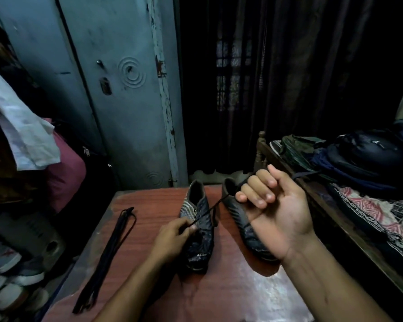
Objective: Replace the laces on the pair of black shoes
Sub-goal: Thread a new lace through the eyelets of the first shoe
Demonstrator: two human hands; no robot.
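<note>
Right hand [275, 205] curls its fingers round the limp black lace [209, 211], hauling toward one o'clock; left hand [175, 235] pinches it at the left shoe [199, 228]. Soft cord, best gripped near its tip.

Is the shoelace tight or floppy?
Tight. The shoelace runs in a straight line from the left shoe up into the raised right hand.

- Your reddish wood-grain table [149, 287] carries two black shoes: left shoe [199, 228], right shoe [240, 219].
- You have a bundle of black laces [109, 256] lying left of them.
</note>
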